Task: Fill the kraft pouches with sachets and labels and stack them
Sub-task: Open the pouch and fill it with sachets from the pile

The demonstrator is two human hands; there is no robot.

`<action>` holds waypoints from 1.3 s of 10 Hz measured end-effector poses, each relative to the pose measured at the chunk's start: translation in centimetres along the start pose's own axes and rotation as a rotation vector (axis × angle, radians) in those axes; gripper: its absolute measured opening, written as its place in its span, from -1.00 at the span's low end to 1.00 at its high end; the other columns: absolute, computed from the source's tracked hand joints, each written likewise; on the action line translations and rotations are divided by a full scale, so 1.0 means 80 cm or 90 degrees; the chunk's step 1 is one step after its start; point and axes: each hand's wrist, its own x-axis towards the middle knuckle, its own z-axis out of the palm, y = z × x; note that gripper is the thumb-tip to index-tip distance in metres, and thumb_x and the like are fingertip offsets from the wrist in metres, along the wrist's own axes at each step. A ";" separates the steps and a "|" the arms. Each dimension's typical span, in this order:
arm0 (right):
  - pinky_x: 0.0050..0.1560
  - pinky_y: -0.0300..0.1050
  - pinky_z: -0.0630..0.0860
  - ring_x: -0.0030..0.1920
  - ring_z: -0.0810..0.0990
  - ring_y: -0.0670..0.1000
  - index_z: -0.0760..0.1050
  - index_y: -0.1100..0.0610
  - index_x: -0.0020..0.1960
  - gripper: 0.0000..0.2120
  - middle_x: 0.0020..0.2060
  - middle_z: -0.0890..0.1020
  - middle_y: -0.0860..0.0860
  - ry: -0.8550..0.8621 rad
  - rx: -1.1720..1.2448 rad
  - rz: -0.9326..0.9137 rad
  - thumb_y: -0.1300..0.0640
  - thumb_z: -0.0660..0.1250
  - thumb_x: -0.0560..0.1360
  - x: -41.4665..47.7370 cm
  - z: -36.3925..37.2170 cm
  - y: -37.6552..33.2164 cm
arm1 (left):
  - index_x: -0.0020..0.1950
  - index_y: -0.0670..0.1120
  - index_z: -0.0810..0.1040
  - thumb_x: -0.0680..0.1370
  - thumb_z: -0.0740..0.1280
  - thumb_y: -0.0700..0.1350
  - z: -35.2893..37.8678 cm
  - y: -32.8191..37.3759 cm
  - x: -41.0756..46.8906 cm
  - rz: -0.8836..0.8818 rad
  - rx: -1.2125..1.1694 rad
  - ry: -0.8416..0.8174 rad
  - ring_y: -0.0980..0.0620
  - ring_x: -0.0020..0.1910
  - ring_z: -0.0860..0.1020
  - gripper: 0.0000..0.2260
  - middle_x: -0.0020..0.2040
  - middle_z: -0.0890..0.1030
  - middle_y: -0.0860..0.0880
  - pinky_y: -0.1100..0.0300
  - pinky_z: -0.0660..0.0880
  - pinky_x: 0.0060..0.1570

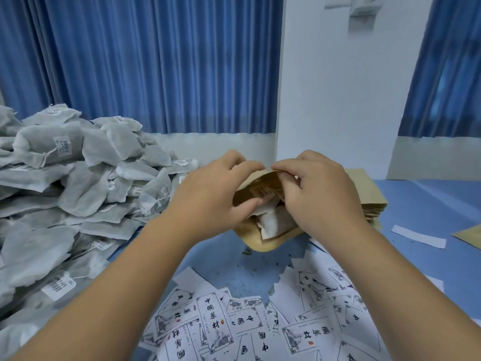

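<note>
A kraft pouch stands on the blue table, its mouth held wide towards me. My left hand pinches the pouch's top edge on the left and my right hand pinches it on the right; the fingertips nearly meet above the opening. White sachets show inside the pouch. A big heap of grey-white sachets with barcode tags fills the left side. Printed paper labels lie scattered in front of me.
A stack of flat kraft pouches lies behind my right hand. One white paper strip and a kraft corner lie at the right. Small dark crumbs dot the blue tabletop. Blue curtains and a white wall stand behind.
</note>
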 end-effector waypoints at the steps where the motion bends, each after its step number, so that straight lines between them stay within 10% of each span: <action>1: -0.12 0.00 0.51 -0.12 0.52 0.00 0.63 -0.11 0.02 -0.80 -0.15 0.54 -0.09 0.000 -0.002 0.005 0.08 0.26 0.54 0.003 -0.007 -0.003 | 0.33 0.27 0.40 0.57 0.22 0.01 0.016 -0.014 0.004 -0.090 -0.059 -0.136 0.04 0.08 0.45 -0.66 0.08 0.44 0.09 0.04 0.46 0.04; 5: -0.13 -0.21 0.31 -0.07 0.45 -0.03 0.55 -0.09 0.03 -0.83 -0.18 0.41 -0.10 -0.280 -0.243 -0.085 0.11 0.22 0.55 -0.004 -0.056 -0.099 | -0.16 0.22 0.66 0.49 0.20 -0.32 0.037 -0.001 0.005 -0.207 -0.441 0.117 0.34 -0.16 0.53 -0.56 -0.22 0.62 0.28 0.49 0.39 -0.18; 7: -0.15 -0.14 0.37 0.05 0.50 0.08 0.36 0.06 0.29 -0.63 0.13 0.47 0.04 -0.398 -0.259 0.014 0.28 0.17 0.51 -0.036 -0.021 -0.100 | 0.14 -0.03 0.67 0.40 0.14 -0.44 0.034 0.014 0.009 -0.248 -0.487 0.237 0.24 0.06 0.53 -0.49 0.02 0.66 0.09 0.38 0.43 0.16; 13: 0.03 -0.09 0.47 0.00 0.50 0.12 0.38 0.07 0.28 -0.65 0.13 0.53 0.05 -0.520 -0.392 0.097 0.20 0.25 0.50 0.025 0.019 -0.042 | 0.14 -0.19 0.65 0.33 0.08 -0.44 0.040 0.050 0.002 -0.171 -0.533 0.270 0.21 0.10 0.50 -0.48 0.06 0.59 0.07 0.48 0.34 0.19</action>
